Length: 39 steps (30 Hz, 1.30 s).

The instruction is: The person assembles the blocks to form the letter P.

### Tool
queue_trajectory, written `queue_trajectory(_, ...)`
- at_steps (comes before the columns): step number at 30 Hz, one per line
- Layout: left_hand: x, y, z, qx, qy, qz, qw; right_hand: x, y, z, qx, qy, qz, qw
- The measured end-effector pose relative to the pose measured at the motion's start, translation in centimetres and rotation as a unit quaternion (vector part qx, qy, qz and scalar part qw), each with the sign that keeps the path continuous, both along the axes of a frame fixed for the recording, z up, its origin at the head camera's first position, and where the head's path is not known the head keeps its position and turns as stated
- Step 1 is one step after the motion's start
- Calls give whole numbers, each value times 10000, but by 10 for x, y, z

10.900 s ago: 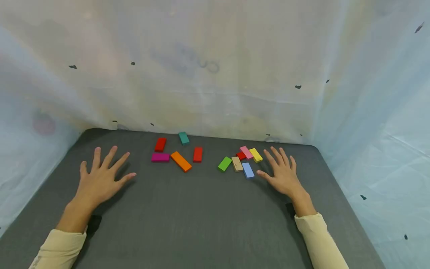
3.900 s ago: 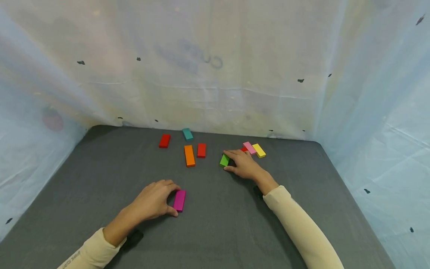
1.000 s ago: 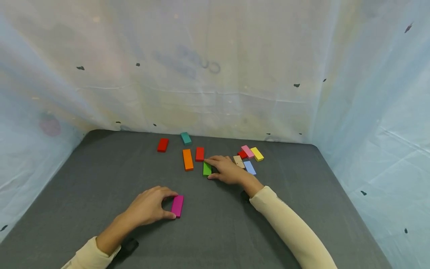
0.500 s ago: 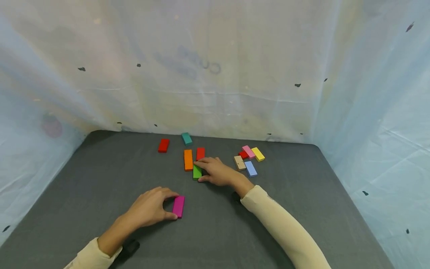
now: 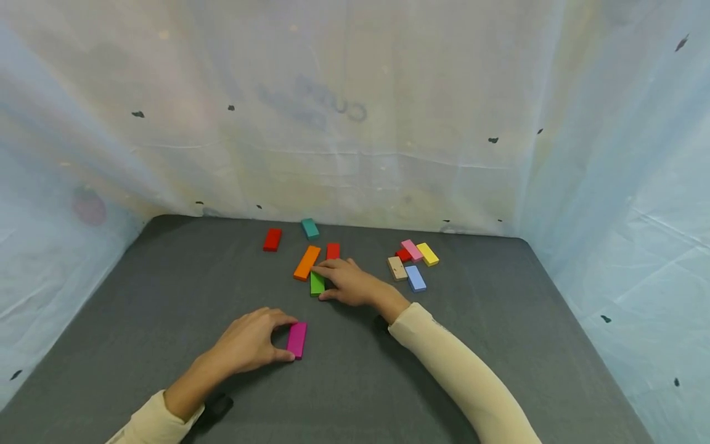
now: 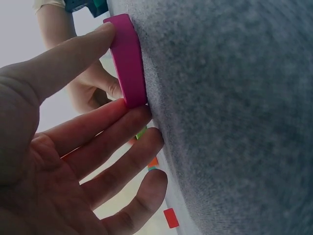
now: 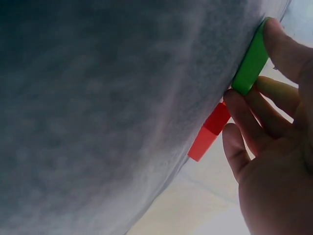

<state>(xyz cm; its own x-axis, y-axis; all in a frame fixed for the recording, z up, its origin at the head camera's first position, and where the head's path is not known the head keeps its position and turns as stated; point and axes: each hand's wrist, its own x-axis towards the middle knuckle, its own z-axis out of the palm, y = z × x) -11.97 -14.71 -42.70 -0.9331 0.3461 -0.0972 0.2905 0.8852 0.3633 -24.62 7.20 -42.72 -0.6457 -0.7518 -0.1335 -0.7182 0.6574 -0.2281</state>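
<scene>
In the head view my left hand pinches a magenta block by its two short ends, thumb at the near end, with the block lying flat on the dark grey tabletop. The left wrist view shows the thumb and fingertips on that magenta block. Farther up, my right hand holds a green block the same way; its far end is partly under the fingers. An orange block lies slanted against or very near the green one. Just behind the right fingers is a red block, its near part hidden.
Toward the back lie a teal block and another red block. To the right, a tan block, a light blue block, a pink block, a red one and a yellow one cluster. Pale sheeting surrounds the table.
My left hand has brought the magenta block nearer. My right hand has slid the green block left, away from the right cluster. The orange block has turned, its near end swinging left.
</scene>
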Motion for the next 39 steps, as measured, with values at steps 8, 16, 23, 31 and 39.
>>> queue_trajectory(8, -1, -1, -1, -1, 24, -38, 10000, -8, -10, -1, -71, -126, -52, 9999)
queue_trajectory(16, 0, 0, -1, 24, 20, -24, 10000, -17, -20, -4, -269, -503, -72, 9983)
queue_trajectory(23, 0, 1, 0, -20, -36, 4, 10000, -18, -30, -3, -329, -586, -32, 9977)
queue_trajectory(31, 1, 0, -1, 45, 60, -56, 10000, -13, -39, -1, -323, -689, -1, 9971)
queue_trajectory(39, 1, 1, -2, 151, 116, -121, 9997, -7, -40, -2, -257, -732, 160, 9969)
